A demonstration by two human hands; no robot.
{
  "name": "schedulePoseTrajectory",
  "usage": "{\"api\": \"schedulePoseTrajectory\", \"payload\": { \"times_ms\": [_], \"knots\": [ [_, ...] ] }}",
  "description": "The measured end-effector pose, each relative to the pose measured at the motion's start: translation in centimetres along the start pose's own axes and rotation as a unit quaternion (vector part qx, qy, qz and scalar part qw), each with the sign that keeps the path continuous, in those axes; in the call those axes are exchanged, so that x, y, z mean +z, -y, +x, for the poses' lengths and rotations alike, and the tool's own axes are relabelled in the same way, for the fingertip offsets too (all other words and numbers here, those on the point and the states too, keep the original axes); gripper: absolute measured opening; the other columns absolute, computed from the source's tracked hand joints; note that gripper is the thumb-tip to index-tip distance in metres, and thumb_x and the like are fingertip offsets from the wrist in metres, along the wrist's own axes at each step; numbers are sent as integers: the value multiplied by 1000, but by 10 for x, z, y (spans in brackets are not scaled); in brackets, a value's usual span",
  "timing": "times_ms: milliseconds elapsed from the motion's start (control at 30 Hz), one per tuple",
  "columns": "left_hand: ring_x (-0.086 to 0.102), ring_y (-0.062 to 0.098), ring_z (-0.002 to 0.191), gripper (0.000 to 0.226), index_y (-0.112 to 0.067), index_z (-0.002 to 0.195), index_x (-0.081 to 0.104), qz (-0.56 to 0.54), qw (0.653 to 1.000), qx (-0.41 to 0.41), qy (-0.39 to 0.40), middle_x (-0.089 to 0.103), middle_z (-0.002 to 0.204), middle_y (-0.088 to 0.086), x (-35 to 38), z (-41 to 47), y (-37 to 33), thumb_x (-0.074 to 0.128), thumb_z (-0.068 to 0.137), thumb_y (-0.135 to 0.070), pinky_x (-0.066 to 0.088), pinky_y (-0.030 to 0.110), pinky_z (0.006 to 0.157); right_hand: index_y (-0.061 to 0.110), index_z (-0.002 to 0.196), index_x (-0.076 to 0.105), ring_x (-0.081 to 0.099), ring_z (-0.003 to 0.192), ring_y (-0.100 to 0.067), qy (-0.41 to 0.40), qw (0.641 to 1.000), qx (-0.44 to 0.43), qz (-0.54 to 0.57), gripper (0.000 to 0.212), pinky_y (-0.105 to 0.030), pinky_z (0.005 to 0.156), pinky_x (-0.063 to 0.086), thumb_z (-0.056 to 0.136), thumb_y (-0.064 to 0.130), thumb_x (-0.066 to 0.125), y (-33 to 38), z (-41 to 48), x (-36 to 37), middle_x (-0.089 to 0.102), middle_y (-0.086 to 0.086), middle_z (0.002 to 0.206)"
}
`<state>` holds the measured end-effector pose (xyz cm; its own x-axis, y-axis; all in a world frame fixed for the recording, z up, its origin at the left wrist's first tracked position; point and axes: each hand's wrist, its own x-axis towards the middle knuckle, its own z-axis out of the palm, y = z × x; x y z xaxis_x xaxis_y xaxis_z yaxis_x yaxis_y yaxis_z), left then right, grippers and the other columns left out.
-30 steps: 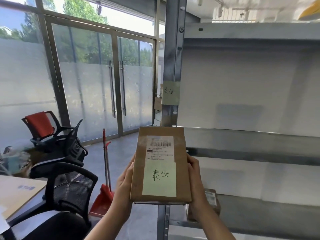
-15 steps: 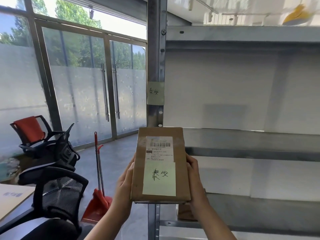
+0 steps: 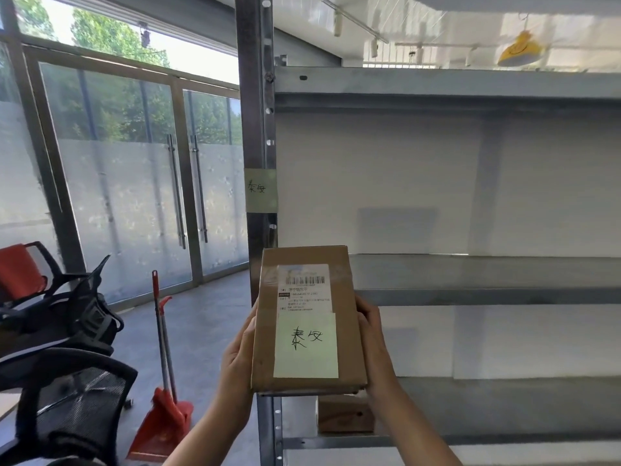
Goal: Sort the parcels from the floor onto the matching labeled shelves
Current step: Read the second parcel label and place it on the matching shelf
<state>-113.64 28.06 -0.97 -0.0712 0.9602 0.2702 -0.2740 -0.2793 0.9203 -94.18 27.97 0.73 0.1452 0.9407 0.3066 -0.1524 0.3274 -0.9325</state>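
I hold a flat brown cardboard parcel [image 3: 307, 319] upright in front of me, its face toward the camera. It carries a white shipping label and a pale green note with two handwritten characters. My left hand [image 3: 237, 359] grips its left edge and my right hand [image 3: 374, 344] grips its right edge. A green note [image 3: 260, 190] with the same two characters is stuck on the shelf post [image 3: 255, 122], above the parcel. The metal shelf [image 3: 484, 274] level with the parcel's top lies just right of it. Another brown parcel [image 3: 346, 415] sits on the lower shelf [image 3: 504, 408], partly hidden behind the held one.
Black mesh office chairs [image 3: 67, 391] and one with a red back [image 3: 20, 274] stand at the left. A red dustpan with a broom [image 3: 163, 391] leans beside the shelf post. Glass doors [image 3: 188, 196] lie beyond on grey floor.
The view has swung to the right and slightly up, so the post and its note sit further left. The parcel stays held the same way in both hands.
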Motion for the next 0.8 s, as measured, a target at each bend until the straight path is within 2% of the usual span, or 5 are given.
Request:
{"api": "schedulePoseTrajectory", "payload": {
  "times_ms": [200,400,600,700,800],
  "knots": [
    [69,36,117,62,-18,148,52,5,999,22,38,67,136,17,20,4,-5,47,91,-43,63,36,79,48,125,54,60,124,-27,-21,1000,-2,5,25,-53,104,49,106,38,41,10,-1,-18,58,-4,137],
    [68,33,119,48,-21,147,54,0,998,43,46,69,135,12,46,11,-21,44,101,-31,58,49,94,42,131,51,58,126,-25,-26,999,-33,4,28,-49,104,50,106,35,39,34,2,-34,56,-3,138],
    [65,39,119,48,-16,145,56,-8,996,47,70,67,133,21,68,25,-39,46,101,-33,53,56,100,40,126,52,72,99,-8,-14,999,-46,-10,24,-17,70,58,104,38,44,62,18,-46,66,1,126],
    [73,28,110,58,-22,141,60,9,994,66,92,75,124,11,76,35,-46,53,89,-46,61,37,83,46,123,52,70,108,-11,-17,999,-37,-26,21,-23,80,59,103,43,43,70,26,-51,67,5,127],
    [76,20,101,47,-26,133,66,23,991,62,113,79,111,3,83,46,-51,52,93,-46,62,26,74,48,118,53,71,100,-3,-20,998,-31,-41,19,-16,70,57,102,48,44,78,36,-56,69,9,122]
  ]
}}
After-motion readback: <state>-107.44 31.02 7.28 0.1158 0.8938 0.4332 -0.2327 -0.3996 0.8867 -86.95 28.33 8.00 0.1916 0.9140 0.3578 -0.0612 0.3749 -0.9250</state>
